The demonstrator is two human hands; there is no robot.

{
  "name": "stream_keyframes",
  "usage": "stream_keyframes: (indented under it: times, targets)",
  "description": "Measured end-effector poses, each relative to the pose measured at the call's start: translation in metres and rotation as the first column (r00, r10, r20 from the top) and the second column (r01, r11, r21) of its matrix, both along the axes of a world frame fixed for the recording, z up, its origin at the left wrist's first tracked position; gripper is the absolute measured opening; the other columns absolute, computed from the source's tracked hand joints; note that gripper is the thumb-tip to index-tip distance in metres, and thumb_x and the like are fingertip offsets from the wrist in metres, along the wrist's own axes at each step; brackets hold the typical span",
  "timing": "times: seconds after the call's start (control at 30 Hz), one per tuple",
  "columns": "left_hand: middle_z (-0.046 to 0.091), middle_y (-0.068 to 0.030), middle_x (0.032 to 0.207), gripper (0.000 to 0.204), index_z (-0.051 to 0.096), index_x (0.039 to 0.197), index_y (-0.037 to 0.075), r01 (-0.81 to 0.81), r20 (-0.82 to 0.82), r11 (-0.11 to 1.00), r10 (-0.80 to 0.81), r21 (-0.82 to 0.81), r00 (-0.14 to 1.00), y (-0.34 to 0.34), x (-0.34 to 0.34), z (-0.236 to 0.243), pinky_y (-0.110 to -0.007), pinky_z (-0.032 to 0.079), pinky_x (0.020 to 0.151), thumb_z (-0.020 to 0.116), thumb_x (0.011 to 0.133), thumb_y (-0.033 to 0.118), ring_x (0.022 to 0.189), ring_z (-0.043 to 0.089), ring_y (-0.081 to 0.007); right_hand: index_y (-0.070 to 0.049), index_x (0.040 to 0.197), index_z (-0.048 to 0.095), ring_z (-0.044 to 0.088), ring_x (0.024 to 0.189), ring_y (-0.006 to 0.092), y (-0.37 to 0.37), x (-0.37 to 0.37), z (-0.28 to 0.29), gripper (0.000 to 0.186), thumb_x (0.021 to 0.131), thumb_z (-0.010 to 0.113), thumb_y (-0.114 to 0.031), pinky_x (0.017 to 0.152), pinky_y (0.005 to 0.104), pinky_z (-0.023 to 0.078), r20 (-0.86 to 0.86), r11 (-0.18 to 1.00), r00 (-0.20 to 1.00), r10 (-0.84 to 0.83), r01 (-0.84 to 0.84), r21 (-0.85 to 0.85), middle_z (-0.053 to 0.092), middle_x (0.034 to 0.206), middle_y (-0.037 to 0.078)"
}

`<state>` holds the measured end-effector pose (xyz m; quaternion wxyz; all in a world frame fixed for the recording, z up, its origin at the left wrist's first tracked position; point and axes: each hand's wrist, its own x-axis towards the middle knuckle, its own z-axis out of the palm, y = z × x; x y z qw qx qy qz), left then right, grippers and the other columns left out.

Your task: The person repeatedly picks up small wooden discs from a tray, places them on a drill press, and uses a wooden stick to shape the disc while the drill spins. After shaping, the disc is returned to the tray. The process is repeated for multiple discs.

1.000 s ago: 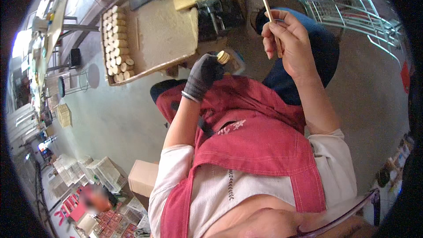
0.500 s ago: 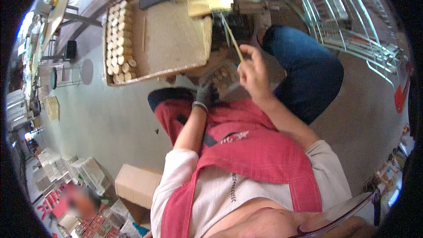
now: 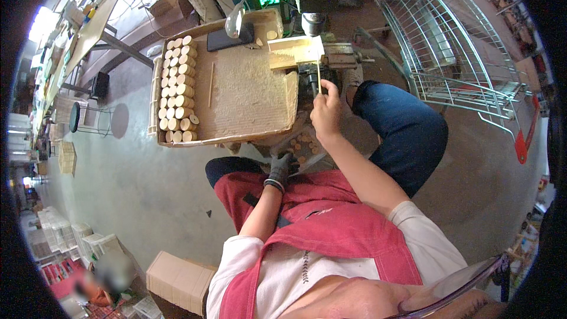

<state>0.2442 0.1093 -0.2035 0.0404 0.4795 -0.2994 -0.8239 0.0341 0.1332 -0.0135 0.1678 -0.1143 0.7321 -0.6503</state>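
Note:
My bare right hand (image 3: 326, 112) pinches a thin wooden stick (image 3: 319, 77), which points away from me. The stick's far end reaches a pale wooden fixture (image 3: 295, 51) on a small machine (image 3: 339, 58), under bright lamp light. My left hand (image 3: 282, 168), in a dark grey glove, is low above my lap. Its fingers are curled at the edge of a clear plastic bag (image 3: 316, 156), and they seem to grip it. Several small wooden discs (image 3: 304, 143) lie in the bag.
A shallow cardboard tray (image 3: 248, 94) at the left carries rows of round wood pieces (image 3: 179, 91), a loose stick (image 3: 211, 84) and a dark phone-like slab (image 3: 229, 38). A lamp (image 3: 234, 20) hangs over it. A wire cart (image 3: 455, 53) stands right, a cardboard box (image 3: 180, 277) behind left.
My right hand has moved a little nearer to me and left, and the stick now stands straighter at the fixture. My left hand stays low by the bag. The whole view has shifted.

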Motion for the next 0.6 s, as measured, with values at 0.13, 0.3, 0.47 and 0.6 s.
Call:
stream_keyframes:
  times: [0.13,0.3,0.47,0.6]
  targets:
    - [0.065,-0.0104,0.093,0.021,0.06,0.113,0.008,0.013,0.005,0.995,-0.013,-0.097,1.0,0.0,0.004,0.015,-0.039,0.057,0.059,0.061,0.094,0.019,0.073,0.067,-0.0281,-0.006,0.126,0.05,0.039,0.04,0.009,0.009,-0.007,0.08,0.03,0.097,0.044,-0.005,0.034,0.0284,0.03,0.402,0.944,0.854,0.329,-0.289,-0.16,0.051,0.068,0.002]
    - [0.068,-0.0123,0.103,0.026,0.061,0.118,0.004,0.094,0.043,0.91,-0.084,-0.403,0.996,0.003,-0.006,0.048,-0.037,0.057,0.073,0.062,0.094,0.013,0.083,0.068,-0.0257,-0.005,0.131,0.045,0.037,0.04,0.0065,0.009,0.005,0.056,0.035,0.096,0.043,-0.004,0.032,0.0239,0.026,0.228,0.989,0.968,0.1,-0.071,-0.129,0.048,0.069,0.001]
    - [0.066,-0.0185,0.119,0.041,0.059,0.125,0.001,0.344,0.285,0.279,-0.231,-0.897,0.93,0.005,0.013,0.099,-0.038,0.049,0.097,0.066,0.087,0.013,0.11,0.063,-0.0304,-0.007,0.131,0.046,0.035,0.039,0.0066,-0.001,0.001,0.038,0.035,0.096,0.042,-0.005,0.031,0.0243,0.026,0.313,0.972,0.926,0.212,-0.167,-0.163,0.047,0.068,0.001]
    - [0.068,-0.0176,0.1,0.028,0.064,0.112,0.005,0.262,0.223,0.195,-0.202,-0.945,0.954,0.001,0.039,0.197,-0.042,0.053,0.083,0.067,0.088,0.02,0.095,0.066,-0.0365,-0.006,0.13,0.048,0.032,0.038,0.0056,0.012,0.0,0.057,0.035,0.096,0.041,-0.006,0.031,0.0243,0.024,0.333,0.961,0.915,0.228,-0.156,-0.229,0.047,0.065,0.0]
